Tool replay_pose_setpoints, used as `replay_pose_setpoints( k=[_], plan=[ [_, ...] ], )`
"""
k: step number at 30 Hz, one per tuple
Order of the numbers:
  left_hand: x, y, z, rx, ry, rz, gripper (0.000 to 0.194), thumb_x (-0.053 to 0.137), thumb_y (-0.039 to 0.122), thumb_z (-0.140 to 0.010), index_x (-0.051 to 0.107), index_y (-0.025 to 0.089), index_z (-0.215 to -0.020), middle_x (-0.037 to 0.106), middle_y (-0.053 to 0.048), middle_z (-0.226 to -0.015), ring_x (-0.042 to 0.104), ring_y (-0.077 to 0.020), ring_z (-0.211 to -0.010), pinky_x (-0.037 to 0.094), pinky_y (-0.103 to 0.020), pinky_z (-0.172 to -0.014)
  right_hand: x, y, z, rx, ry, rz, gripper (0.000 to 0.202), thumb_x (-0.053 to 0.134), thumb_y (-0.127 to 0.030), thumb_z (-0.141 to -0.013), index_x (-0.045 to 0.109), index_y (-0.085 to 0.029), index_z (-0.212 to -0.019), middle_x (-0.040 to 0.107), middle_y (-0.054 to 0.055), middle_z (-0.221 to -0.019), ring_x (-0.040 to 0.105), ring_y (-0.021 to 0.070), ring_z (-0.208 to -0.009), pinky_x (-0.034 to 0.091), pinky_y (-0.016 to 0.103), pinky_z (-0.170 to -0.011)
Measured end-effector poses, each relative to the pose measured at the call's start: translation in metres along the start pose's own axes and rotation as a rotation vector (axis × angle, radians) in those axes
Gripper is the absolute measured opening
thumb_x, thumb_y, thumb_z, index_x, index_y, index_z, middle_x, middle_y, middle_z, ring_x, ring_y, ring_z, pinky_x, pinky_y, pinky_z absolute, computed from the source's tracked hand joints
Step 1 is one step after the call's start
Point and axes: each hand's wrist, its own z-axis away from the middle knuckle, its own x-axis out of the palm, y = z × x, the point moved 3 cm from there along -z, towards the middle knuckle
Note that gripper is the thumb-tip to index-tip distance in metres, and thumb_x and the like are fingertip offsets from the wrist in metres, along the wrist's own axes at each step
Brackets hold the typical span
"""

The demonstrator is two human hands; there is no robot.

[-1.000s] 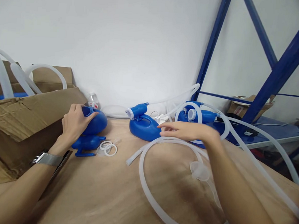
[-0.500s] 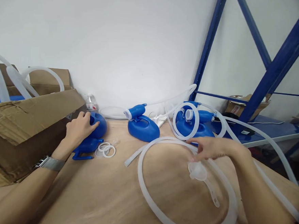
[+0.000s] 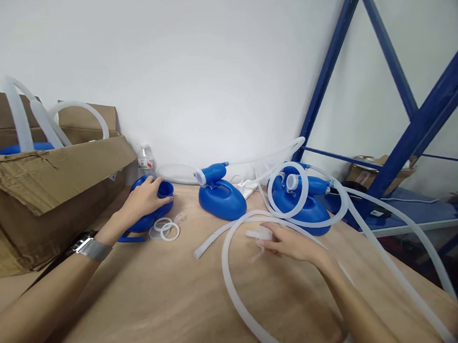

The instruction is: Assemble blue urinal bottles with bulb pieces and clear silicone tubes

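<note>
Left hand: yours (image 3: 142, 203) is closed round the neck of a blue bottle (image 3: 166, 208), thumb near its open mouth; the bottle sits on the table (image 3: 165, 297), beside the cardboard box (image 3: 64, 173).
Right hand: yours (image 3: 282, 242) is pinched narrow on a translucent cap (image 3: 256, 234), thumb and fingers at its edge; you have it just inside the big hose loop.
Hose: the pale hose (image 3: 227, 275) curves over the table in front of you; its loose end points left.
Rings: white rings (image 3: 162, 231) lie overlapping, near the bottle under your left hand.
Behind: another blue jug (image 3: 222, 202) rests near the wall; more blue jugs (image 3: 312, 211) stand to your right, tubing across them.
</note>
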Motion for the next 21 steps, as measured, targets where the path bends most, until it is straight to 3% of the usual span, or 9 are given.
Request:
replay_pose_setpoints(
  k=[5, 7, 10, 12, 15, 17, 21],
  plan=[
    [0.007, 0.001, -0.005, 0.104, 0.051, 0.095, 0.050, 0.061, 0.053, -0.086, 0.060, 0.018, -0.121, 0.062, -0.013, -0.113, 0.064, -0.0341, -0.105, 0.053, -0.041, -0.084, 0.013, -0.028, -0.014, -0.020, 0.040, 0.148, 0.076, 0.051, -0.054, -0.097, 0.029, -0.017, -0.160, 0.073, 0.013, -0.109, 0.069, 0.0302, -0.098, 0.049, 0.034, -0.077],
    [0.010, 0.006, -0.005, 0.140, 0.061, 0.139, 0.051, 0.062, 0.053, -0.085, 0.060, 0.017, -0.122, 0.061, -0.013, -0.114, 0.064, -0.0333, -0.103, 0.053, -0.042, -0.085, 0.016, -0.045, -0.016, 0.032, 0.119, 0.288, 0.067, 0.051, -0.048, -0.099, 0.038, -0.014, -0.155, 0.074, 0.017, -0.111, 0.069, 0.0332, -0.100, 0.050, 0.037, -0.079],
    [0.013, 0.014, -0.004, 0.203, 0.065, 0.204, 0.055, 0.064, 0.054, -0.084, 0.059, 0.017, -0.125, 0.060, -0.012, -0.114, 0.064, -0.0326, -0.101, 0.052, -0.043, -0.087, 0.023, -0.080, -0.017, 0.134, 0.341, 0.534, 0.050, 0.049, -0.038, -0.101, 0.057, -0.005, -0.138, 0.071, 0.027, -0.108, 0.069, 0.0394, -0.100, 0.051, 0.045, -0.079],
    [0.013, 0.018, -0.002, 0.235, 0.067, 0.236, 0.056, 0.065, 0.053, -0.083, 0.059, 0.017, -0.126, 0.060, -0.012, -0.115, 0.064, -0.0328, -0.102, 0.052, -0.044, -0.088, 0.034, -0.108, -0.017, 0.116, 0.450, 0.558, 0.049, 0.048, -0.036, -0.102, 0.057, -0.005, -0.139, 0.070, 0.029, -0.109, 0.067, 0.0408, -0.101, 0.053, 0.047, -0.076],
    [0.012, 0.024, 0.001, 0.270, 0.063, 0.283, 0.058, 0.065, 0.054, -0.083, 0.058, 0.017, -0.127, 0.059, -0.012, -0.117, 0.063, -0.0326, -0.101, 0.052, -0.044, -0.088, 0.061, -0.144, -0.023, -0.036, 0.482, 0.501, 0.056, 0.061, -0.034, -0.096, 0.053, -0.010, -0.145, 0.064, 0.029, -0.125, 0.059, 0.0444, -0.117, 0.052, 0.055, -0.088],
    [0.010, 0.028, 0.003, 0.301, 0.048, 0.317, 0.058, 0.066, 0.056, -0.083, 0.059, 0.018, -0.127, 0.060, -0.011, -0.115, 0.064, -0.0312, -0.098, 0.052, -0.043, -0.086, 0.079, -0.159, -0.030, -0.204, 0.442, 0.374, 0.071, 0.066, -0.036, -0.093, 0.040, -0.013, -0.155, 0.061, 0.026, -0.131, 0.056, 0.0423, -0.122, 0.049, 0.059, -0.098],
    [0.002, 0.037, 0.009, 0.398, -0.005, 0.366, 0.057, 0.067, 0.057, -0.084, 0.059, 0.020, -0.126, 0.061, -0.007, -0.109, 0.064, -0.0274, -0.090, 0.052, -0.039, -0.079, 0.099, -0.156, -0.049, -0.395, 0.415, 0.080, 0.088, 0.065, -0.031, -0.092, 0.016, -0.014, -0.163, 0.049, 0.021, -0.148, 0.046, 0.0354, -0.137, 0.041, 0.054, -0.112]
  ],
)
